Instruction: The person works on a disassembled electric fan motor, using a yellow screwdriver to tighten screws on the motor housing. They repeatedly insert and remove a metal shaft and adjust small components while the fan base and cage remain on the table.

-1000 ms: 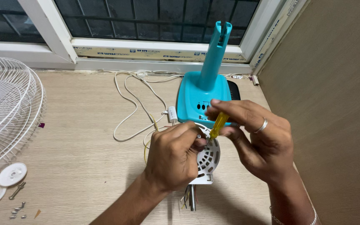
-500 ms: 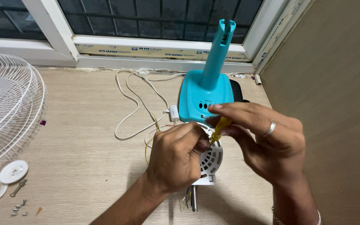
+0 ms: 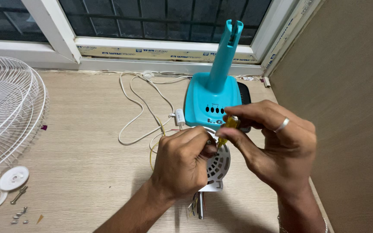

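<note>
Fan motor housing (image 3: pixel 219 166), white and vented, is clasped in the left hand (image 3: pixel 182 166) above the wooden floor (image 3: pixel 87 172). Right hand (image 3: pixel 277 149) pinches a yellow-handled screwdriver (image 3: pixel 227 129), tip at the housing's upper edge. Just behind stands the turquoise fan base (image 3: pixel 212 97); the white wire guard (image 3: pixel 9 116) lies far left.

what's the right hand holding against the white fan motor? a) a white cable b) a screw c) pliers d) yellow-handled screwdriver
d: the right hand pinches a yellow-handled screwdriver, its tip down at the white fan motor that the left hand grips.
</note>
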